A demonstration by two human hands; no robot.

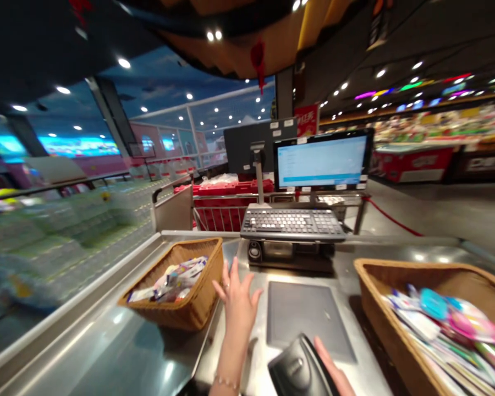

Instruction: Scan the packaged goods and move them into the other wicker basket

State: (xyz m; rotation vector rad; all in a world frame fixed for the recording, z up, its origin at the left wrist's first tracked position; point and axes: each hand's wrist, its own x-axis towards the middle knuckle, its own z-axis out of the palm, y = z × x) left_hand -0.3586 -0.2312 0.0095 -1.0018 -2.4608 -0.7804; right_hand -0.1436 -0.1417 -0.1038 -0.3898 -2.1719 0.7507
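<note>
My left hand (237,291) is open with its fingers spread, held over the metal counter just right of a woven basket (208,294). It holds nothing, and a bracelet circles the wrist. Several small packaged items (177,280) lie inside that basket. At the bottom edge, my right hand (336,371) is partly cut off and grips a black handheld barcode scanner (299,366). Most of its fingers are hidden behind the scanner. Beyond the scanner, a flat grey pad (307,313) is set in the counter.
A second woven basket (367,289) with several colourful packages stands at the right. Behind the pad are a keyboard (292,221) and a lit monitor (322,160). A metal rim (78,313) borders the counter's left side. Red crates (231,188) sit beyond the counter.
</note>
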